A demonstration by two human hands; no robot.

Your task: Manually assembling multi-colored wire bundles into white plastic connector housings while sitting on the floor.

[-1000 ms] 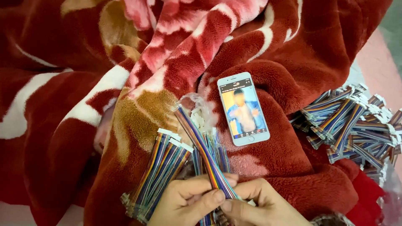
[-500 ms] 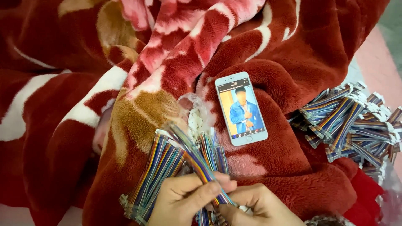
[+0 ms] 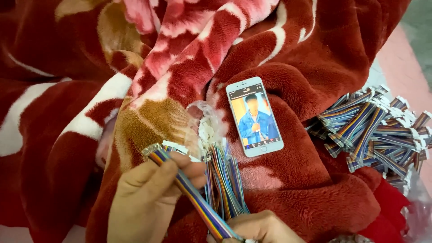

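Red floral blanket [image 3: 279, 67] covers the whole area, phone [image 3: 254, 117] lying on it face up, unmoved since half a second ago. Left hand [image 3: 148, 198] has risen and now pinches one rainbow ribbon cable [image 3: 191, 193] near its upper connector, pulled taut down to the right hand [image 3: 258, 227], closed on its lower end. Loose wire bundle [image 3: 225, 180] lies just behind; cable pile [image 3: 378, 128] stays at right.

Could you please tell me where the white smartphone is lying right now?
In the head view, the white smartphone lies screen-up on the red floral fleece blanket, right of centre, between the bagged bundle of multicoloured wires and the pile of ribbon cables at the right.
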